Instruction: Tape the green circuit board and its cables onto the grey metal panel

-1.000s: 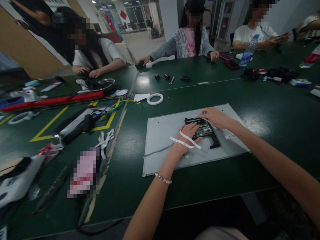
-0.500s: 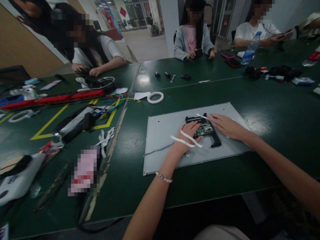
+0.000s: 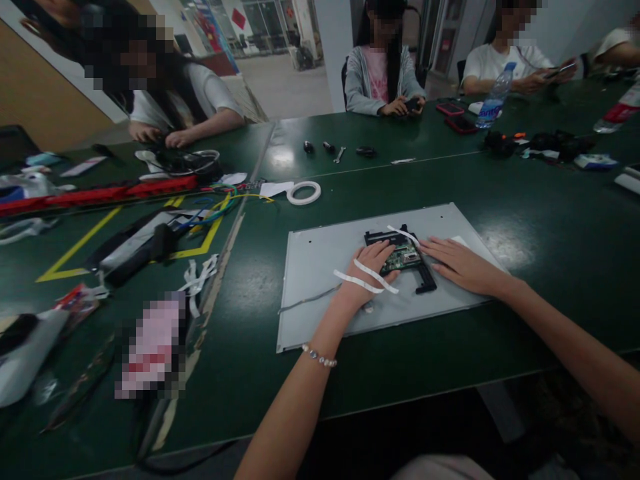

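A black plastic frame (image 3: 427,279) with a green circuit board (image 3: 399,259) in it lies on a white panel (image 3: 320,257). My left hand (image 3: 367,270) rests over the frame's left side, fingers stretched out, hiding part of the board. Two white tape strips (image 3: 366,283) cross the back of this hand. Another tape strip (image 3: 404,233) runs over the frame's top right part. At its lower end are the fingertips of my right hand (image 3: 463,265), which lies flat with extended fingers at the frame's right side. A thin grey cable (image 3: 310,299) emerges left of my left hand.
Beyond the panel lies a tape roll (image 3: 304,193). Farther back are a small wrench (image 3: 340,155) and black items (image 3: 365,152). Cables, a red strip (image 3: 115,193) and a black-and-white device (image 3: 145,247) spread on the left. Several people sit across the green table (image 3: 240,373).
My right hand has shifted slightly down and right from the frame's top, and more of the tape strip shows there. My left hand stays on the frame. The view has shifted a little.
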Motion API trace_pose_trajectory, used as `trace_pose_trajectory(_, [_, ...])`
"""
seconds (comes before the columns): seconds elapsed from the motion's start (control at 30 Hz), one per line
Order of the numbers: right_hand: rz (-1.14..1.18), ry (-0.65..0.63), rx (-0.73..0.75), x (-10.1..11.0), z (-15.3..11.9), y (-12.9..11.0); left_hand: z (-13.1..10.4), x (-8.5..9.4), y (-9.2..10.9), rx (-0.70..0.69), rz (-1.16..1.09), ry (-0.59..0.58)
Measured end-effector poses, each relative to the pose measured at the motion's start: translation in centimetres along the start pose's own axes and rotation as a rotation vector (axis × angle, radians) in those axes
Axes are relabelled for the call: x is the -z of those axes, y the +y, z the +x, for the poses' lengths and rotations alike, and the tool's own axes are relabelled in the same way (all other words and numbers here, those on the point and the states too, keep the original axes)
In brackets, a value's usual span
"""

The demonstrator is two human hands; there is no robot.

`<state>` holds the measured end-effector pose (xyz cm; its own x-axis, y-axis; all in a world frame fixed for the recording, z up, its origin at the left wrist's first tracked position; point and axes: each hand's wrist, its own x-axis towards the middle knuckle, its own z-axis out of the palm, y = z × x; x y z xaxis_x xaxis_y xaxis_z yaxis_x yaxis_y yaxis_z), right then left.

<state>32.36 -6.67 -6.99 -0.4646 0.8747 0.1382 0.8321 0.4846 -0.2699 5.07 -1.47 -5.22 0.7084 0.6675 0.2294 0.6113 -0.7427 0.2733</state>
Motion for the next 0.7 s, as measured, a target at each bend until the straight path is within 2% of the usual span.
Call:
trace_pose_trajectory(0.33, [-0.019, 0.020, -0.015, 0.9, -2.5, -1.0, 0.3, -0.2, 0.0, -0.009, 0.012, -0.013])
trace_pose_trajectory(0.43, [0.030, 0.070, -0.050, 1.2, -3.3, -1.5, 0.1, -0.1, 0.0, -0.014, 0.015, -0.014])
trace_pose_trajectory(0.6, [0.255, 0.329, -0.223, 2.2, -3.3, -5.2, 0.0, -0.1, 0.6, 0.016, 0.024, 0.000])
trace_pose_trajectory(0.7, [0.489, 0.349, -0.339, 2.3, -2.1, -8.4, 0.3, 0.1, 1.4, 0.047, 0.009, 0.038])
